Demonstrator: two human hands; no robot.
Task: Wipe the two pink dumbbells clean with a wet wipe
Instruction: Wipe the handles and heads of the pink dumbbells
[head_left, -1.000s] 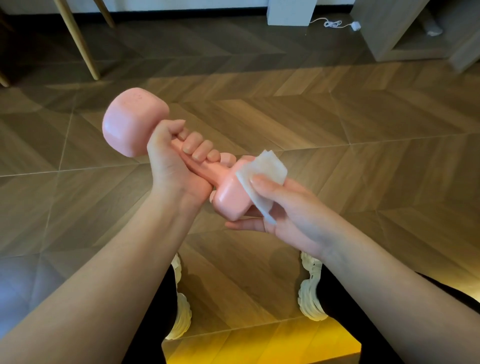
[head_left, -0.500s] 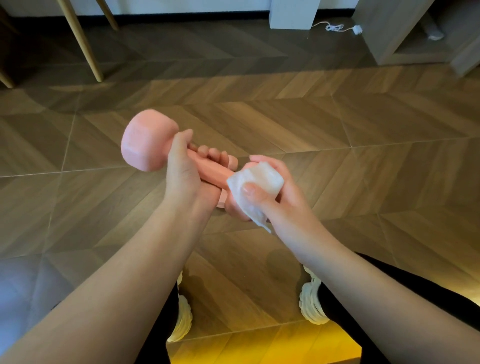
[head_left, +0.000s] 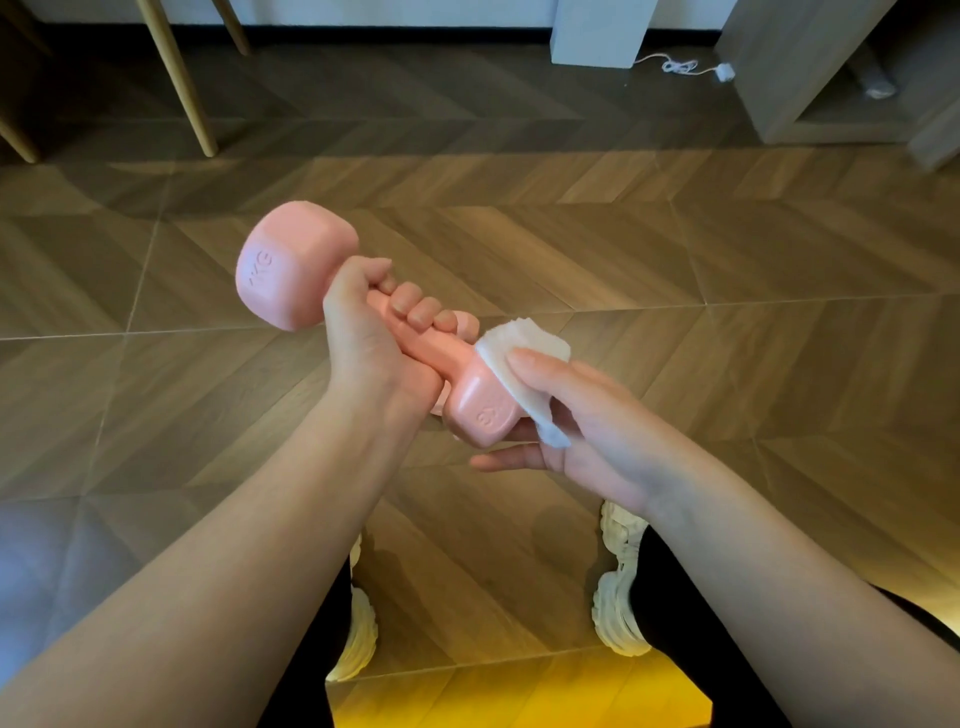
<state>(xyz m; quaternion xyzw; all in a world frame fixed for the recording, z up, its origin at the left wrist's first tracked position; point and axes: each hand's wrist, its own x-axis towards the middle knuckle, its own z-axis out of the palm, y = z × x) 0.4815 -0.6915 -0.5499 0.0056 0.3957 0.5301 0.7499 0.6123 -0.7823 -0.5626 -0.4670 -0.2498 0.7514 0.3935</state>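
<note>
A pink dumbbell (head_left: 291, 270) is held in the air above the floor, tilted with one head up at the left and the other down at the right. My left hand (head_left: 371, 348) is wrapped around its handle. My right hand (head_left: 582, 415) cups the lower head from the right and presses a folded white wet wipe (head_left: 524, 364) against its upper side with the thumb. Only one dumbbell is in view.
Wooden herringbone floor (head_left: 727, 322) lies below. My two white shoes (head_left: 618, 597) stand on it under my arms. Wooden chair legs (head_left: 182, 78) are at the back left; a white post (head_left: 597, 31), a white cable (head_left: 680, 66) and a grey cabinet (head_left: 810, 67) are at the back right.
The wipe slid off the end of the lower head onto its upper right side, uncovering the embossed end face. The dumbbell has shifted slightly in my left hand.
</note>
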